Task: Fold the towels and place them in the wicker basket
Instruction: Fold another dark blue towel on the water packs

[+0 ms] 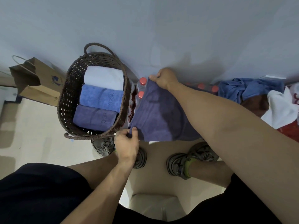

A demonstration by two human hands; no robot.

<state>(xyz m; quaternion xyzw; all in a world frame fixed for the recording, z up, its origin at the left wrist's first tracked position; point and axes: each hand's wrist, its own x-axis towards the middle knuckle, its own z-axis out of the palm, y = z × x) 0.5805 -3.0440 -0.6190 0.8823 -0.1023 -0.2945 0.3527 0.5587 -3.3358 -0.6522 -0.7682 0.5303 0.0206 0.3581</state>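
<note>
Head: both hands [127, 143] pinching towel [160, 117]

A corner of a home: pale tiled floor [40, 135] under my trainers [192, 159], a brown paper shopping bag [37, 88] left of my grip, red-capped water bottles [142, 88] and heaped laundry [252, 91] against the plain wall [161, 29].

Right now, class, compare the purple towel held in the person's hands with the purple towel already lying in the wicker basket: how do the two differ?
The held purple towel is spread out flat; the basket's purple towel is folded into a compact bundle. The held one is pinched at its corners by the left hand and right hand; the other lies untouched in the wicker basket. "YOGA" lettering shows on the folded one only. Both share a similar purple colour.
</note>
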